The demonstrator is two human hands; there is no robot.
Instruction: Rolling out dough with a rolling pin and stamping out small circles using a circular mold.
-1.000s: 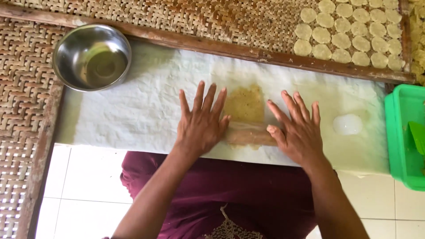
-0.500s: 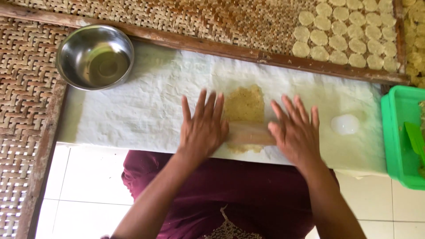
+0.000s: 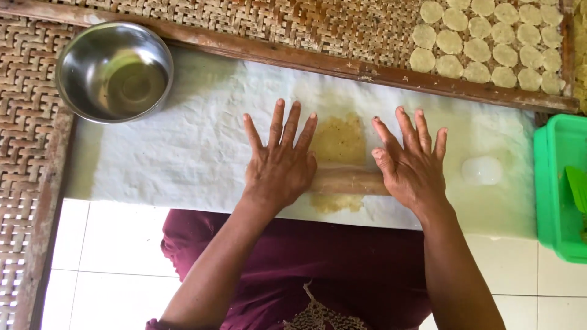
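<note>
My left hand (image 3: 278, 165) and my right hand (image 3: 413, 165) lie flat, fingers spread, on the two ends of a wooden rolling pin (image 3: 347, 181). The pin rests across a thin, flattened sheet of yellowish dough (image 3: 338, 143). The dough lies on a white cloth (image 3: 183, 146) spread over the tiled floor. Part of the dough shows beyond the pin and a little below it.
A steel bowl (image 3: 114, 71) with some liquid stands at the cloth's far left. Several round dough discs (image 3: 483, 36) dry on a woven mat (image 3: 293, 21) with a wooden frame. A green plastic container (image 3: 559, 189) is at the right, a small clear lid (image 3: 482, 170) beside it.
Both hands and the rolling pin have rolled slightly toward me over the dough; the dough sheet looks a little longer.
</note>
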